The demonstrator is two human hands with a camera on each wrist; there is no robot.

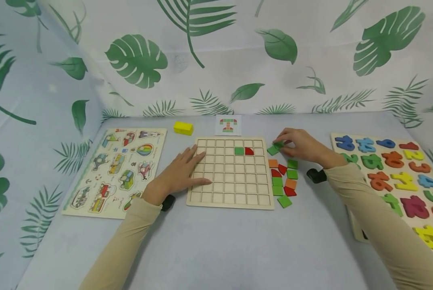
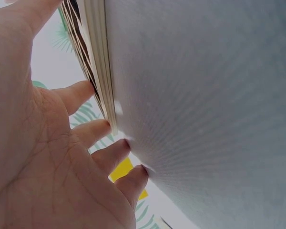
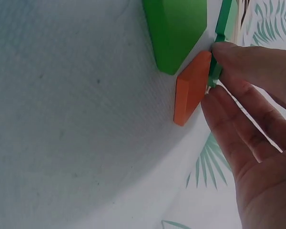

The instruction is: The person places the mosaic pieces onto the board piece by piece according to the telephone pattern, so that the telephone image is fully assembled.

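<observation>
Two sleeves [image 1: 122,241] cross the bench [image 1: 216,245]. The left hand [image 1: 178,171], fingers spread, rests on the left side of the gridded board [image 1: 229,177]; loose tiles [image 1: 277,181] lie at its right. Farther on, a green square [image 1: 239,151] and red quarter-round [image 1: 249,151] fill cells, and the right hand [image 1: 303,146] pinches a green tile [image 1: 278,145] beside the board. Behind lies a card [image 1: 228,127].

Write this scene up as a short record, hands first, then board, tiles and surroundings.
Left hand: over left edge of board, fingers spread
Right hand: pinching a green tile
On board: green square, red quarter-round
Loose tiles: green, orange, red; right of board
Behind board: pattern card; yellow block, farther left
Flanking: vehicle puzzle left, number puzzle right
</observation>
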